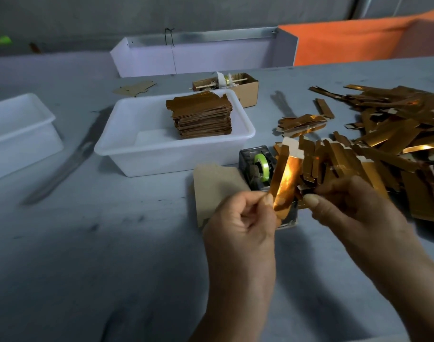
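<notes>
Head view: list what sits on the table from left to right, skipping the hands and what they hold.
White tub at the left edge → second white tub, holding a stack of gold card blanks → tape dispenser → loose pile of gold strips.

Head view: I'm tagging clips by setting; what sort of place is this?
Probably a small packaging workbench: loose gold card blanks piled right, a flat stack in a white tub, a tape dispenser.

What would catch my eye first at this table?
The shiny gold folded card strip pinched between the left hand and right hand, front centre, glints brightest. A loose heap of gold card strips sprawls on the right, and a neat stack of gold cards sits in a white plastic tub behind.
</notes>
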The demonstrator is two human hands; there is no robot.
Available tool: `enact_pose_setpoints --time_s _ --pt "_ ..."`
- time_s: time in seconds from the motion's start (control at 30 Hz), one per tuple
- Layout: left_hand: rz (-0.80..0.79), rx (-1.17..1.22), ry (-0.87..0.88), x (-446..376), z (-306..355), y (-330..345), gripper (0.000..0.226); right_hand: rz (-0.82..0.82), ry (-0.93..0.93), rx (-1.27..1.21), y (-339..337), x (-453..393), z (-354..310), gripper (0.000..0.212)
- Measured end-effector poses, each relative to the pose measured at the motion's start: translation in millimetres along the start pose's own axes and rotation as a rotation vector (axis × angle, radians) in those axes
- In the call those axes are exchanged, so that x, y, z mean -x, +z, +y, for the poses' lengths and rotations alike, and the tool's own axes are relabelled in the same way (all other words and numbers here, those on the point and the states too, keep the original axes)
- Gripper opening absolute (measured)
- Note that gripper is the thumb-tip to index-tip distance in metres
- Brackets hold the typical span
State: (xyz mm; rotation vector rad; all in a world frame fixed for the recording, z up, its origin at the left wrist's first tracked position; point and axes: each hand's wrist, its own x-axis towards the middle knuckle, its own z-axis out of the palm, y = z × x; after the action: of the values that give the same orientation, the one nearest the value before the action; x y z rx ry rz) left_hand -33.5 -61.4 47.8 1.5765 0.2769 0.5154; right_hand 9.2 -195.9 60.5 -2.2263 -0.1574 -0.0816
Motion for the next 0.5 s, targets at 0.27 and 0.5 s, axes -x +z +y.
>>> enact_pose_setpoints --time_s 0.27,0.5 --pt "-0.143 0.049 -0.134 2.4 -4.0 -3.8 0.013 -0.204 0.098 -0.546 18.2 4.9 -4.0 0.032" --pt "-0.14 0.334 -0.448 -3.4 -4.8 -8.0 0.022 -0.282 0.078 -0.601 18.1 6.4 4.5 0.017"
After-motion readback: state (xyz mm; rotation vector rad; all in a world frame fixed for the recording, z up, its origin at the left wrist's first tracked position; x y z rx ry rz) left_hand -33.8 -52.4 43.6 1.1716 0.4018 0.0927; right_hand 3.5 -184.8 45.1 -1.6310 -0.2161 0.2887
